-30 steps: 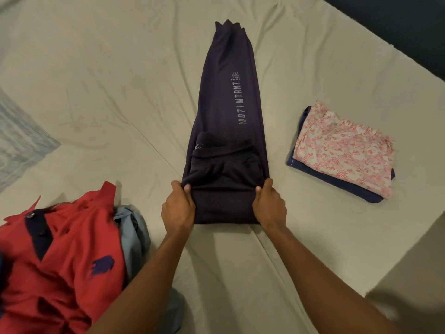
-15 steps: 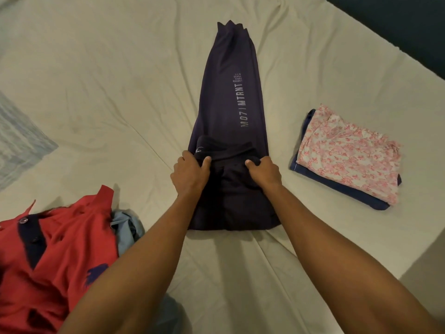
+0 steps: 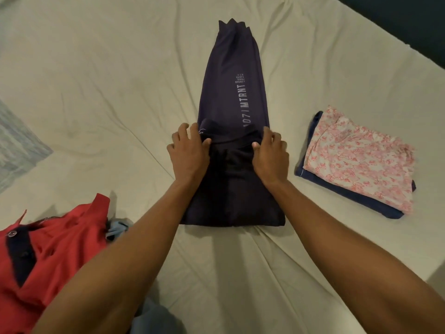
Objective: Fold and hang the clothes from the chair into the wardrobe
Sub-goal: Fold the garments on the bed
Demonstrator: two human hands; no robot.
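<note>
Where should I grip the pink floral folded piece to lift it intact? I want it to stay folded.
Grip the pink floral piece by its near long edge, coming from the near side with fingers slid under and thumb on top. It lies flat on a folded navy garment, so lift only the top piece.

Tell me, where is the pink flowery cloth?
In the head view, the pink flowery cloth lies folded on the bed sheet, right of the dark trousers, stacked atop a folded navy garment.

Bed [image 3: 101,75] fills view, cream sheet creased (folds run diagonally). Dark teal wall or headboard [image 3: 409,22] at upper right. Dim, warm light. Pale floor strip [image 3: 437,280] lower right.
</note>
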